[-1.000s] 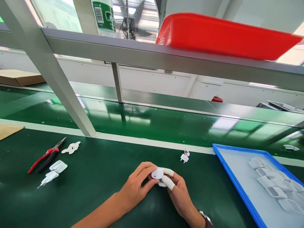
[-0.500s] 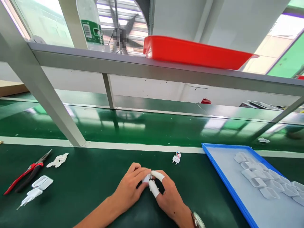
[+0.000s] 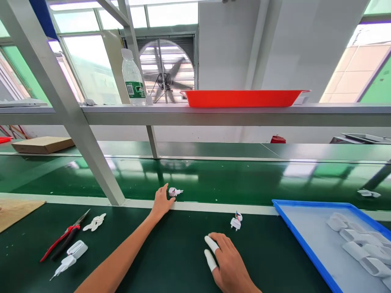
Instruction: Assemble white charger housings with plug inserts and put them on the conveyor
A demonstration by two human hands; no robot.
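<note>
Now the left hand [image 3: 161, 202] is stretched out across the bench [image 3: 171, 260] to the near edge of the green conveyor belt [image 3: 214, 181]. Its fingers are loosely spread, the fingertips just touching a small white plug part [image 3: 174, 191] with metal pins that lies on the belt; the fingers are not closed around it. The right hand [image 3: 227, 266] rests flat and empty on the bench, fingers extended, white finger cots [image 3: 211, 253] on two of them. Just beyond it lies a second white plug part [image 3: 236, 221] with coloured wires, near the belt's pale border strip. Off to the left are red-handled pliers [image 3: 62, 241], a cluster of small white pieces [image 3: 95, 222] and two more white parts [image 3: 69, 256]. On the right stands a blue tray [image 3: 302, 240] holding white housings [image 3: 357, 244]. Overhead, a shelf [image 3: 214, 115] carries a red tray [image 3: 244, 98] and a water bottle [image 3: 133, 78].
</note>
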